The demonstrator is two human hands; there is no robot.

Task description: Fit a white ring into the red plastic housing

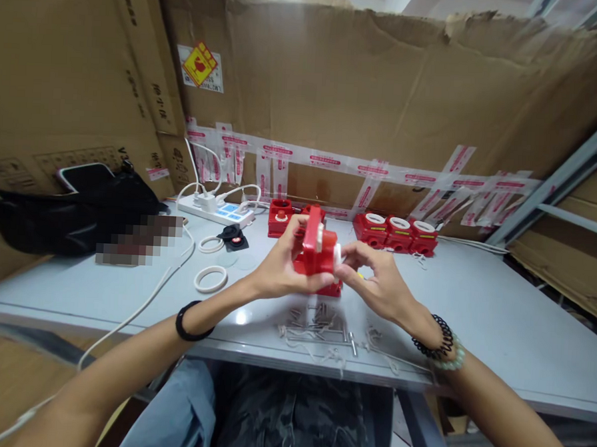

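Note:
Above the middle of the table, my left hand (279, 269) is closed around a red plastic housing (312, 244), turned on edge. My right hand (383, 281) pinches a small white part (337, 255) against the housing's right side; whether it is fixed there cannot be seen. Another red piece (333, 291) lies just below the held housing, partly hidden by my left hand. On the near table, screws and small metal rods (318, 316) are scattered among bits of white string (334, 355). Two white rings, a larger one (210, 279) and a smaller one (210, 245), lie left of my hands.
Three red housings (398, 237) topped with white rings stand at the back right. More red housings (278, 228) stand behind my left hand. A power strip (216, 210) with plugs, a black bag (79, 212) and a white cable (158, 286) occupy the left. Cardboard (336, 85) walls the back.

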